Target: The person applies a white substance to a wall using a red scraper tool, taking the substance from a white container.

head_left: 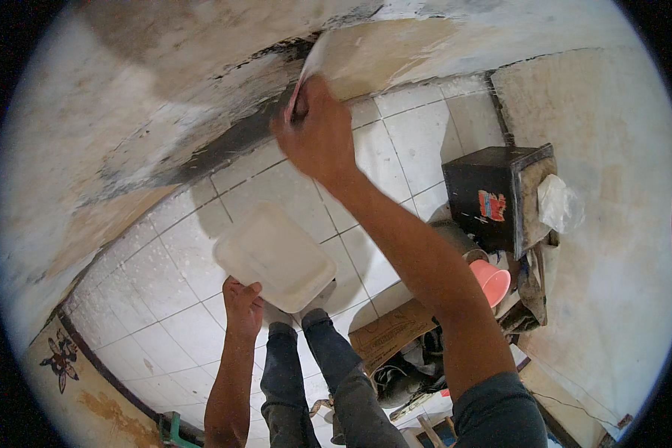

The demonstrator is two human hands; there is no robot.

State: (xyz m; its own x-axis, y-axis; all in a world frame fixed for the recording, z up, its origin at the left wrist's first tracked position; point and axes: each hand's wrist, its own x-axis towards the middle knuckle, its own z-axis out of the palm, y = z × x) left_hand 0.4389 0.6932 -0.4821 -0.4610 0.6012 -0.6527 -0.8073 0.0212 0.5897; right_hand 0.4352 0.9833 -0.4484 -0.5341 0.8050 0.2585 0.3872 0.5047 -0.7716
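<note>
My left hand point(243, 305) grips the near left edge of a white rectangular plastic tray point(311, 278), thumb on the rim. The tray is held above the floor, its inside facing up; a pale layer in it is hard to tell from the plastic. Raised ahead, my right hand point(317, 134) is closed on a thin flat scraper point(300, 88), seen nearly edge-on, with a reddish edge by the fingers. Its far end is at the stained, patchy wall point(231, 97), beside a dark damaged strip. Whether it touches there, I cannot tell.
White floor tiles point(418, 138) run along the wall's foot. To the right stands a black box point(481, 183) with a clear plastic bag point(560, 203) on it. Nearby are a pink bowl point(491, 282) and a cardboard box point(392, 328). Something green point(173, 429) stands lower left.
</note>
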